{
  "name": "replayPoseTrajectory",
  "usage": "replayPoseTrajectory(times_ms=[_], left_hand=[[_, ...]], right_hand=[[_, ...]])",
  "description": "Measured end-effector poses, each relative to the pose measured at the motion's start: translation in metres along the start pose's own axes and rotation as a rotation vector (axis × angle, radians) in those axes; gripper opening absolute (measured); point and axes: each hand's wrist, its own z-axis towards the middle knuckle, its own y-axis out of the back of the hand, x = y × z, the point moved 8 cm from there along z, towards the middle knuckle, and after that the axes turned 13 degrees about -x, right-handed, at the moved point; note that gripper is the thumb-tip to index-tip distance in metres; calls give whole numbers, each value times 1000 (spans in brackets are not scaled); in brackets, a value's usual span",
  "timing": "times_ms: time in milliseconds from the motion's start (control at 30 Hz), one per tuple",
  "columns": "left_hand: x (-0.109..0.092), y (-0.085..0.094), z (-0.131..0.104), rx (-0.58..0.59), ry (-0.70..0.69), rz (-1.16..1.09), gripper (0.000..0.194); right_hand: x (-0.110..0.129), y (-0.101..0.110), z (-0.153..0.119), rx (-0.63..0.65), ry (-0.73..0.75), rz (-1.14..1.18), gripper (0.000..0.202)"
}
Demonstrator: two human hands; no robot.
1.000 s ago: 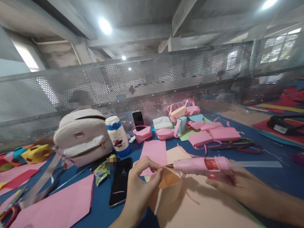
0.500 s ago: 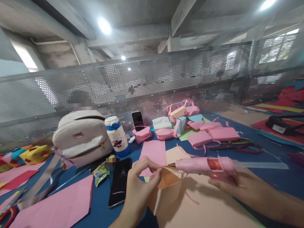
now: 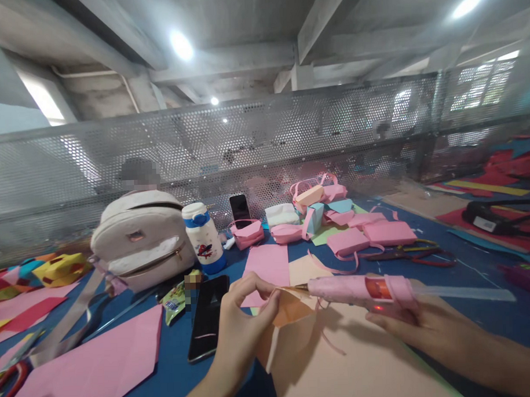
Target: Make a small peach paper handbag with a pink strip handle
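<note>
My left hand (image 3: pixel 247 315) pinches the upper edge of a small folded peach paper piece (image 3: pixel 293 330), which stands open like a pouch. In my right hand (image 3: pixel 419 326) is a pink hot glue gun (image 3: pixel 359 291), held level with a clear glue stick (image 3: pixel 470 292) poking out of its back. A small red light glows on its side. The metal nozzle points left and is at the paper's top edge, close to my left fingertips. Beneath both hands lies a large peach paper sheet (image 3: pixel 362 363) with a thin pink strip (image 3: pixel 333 342) on it.
A black phone (image 3: pixel 208 319), a snack packet (image 3: pixel 178 301), a white-and-blue bottle (image 3: pixel 205 241) and a pale backpack (image 3: pixel 140 237) stand or lie to the left. Several small pink paper bags (image 3: pixel 390 232) sit at the back. Scissors (image 3: pixel 423 252) lie right of them. A perforated metal screen (image 3: pixel 263 140) closes the far side.
The glue gun has shifted slightly to the right with my right hand. My left hand still pinches the folded paper, almost unmoved.
</note>
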Motion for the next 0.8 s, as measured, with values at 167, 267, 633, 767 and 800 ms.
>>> replayPoseTrajectory(times_ms=[167,267,633,767,800], left_hand=[[-1,0,1,-5,-8,-5,23],[-1,0,1,-7,-6,-11,23],[0,1,2,-10,19,4,22],[-1,1,3,-17,15,3,23],[-1,1,3,-18,12,4,23]], right_hand=[[-3,4,0,-29,18,-36,45],[-4,7,0,-47,27,-56,43],[-8,11,-3,-78,-11,-62,43],[-9,10,-3,-55,9,-68,48],[-9,9,-3,-38,29,-74,47]])
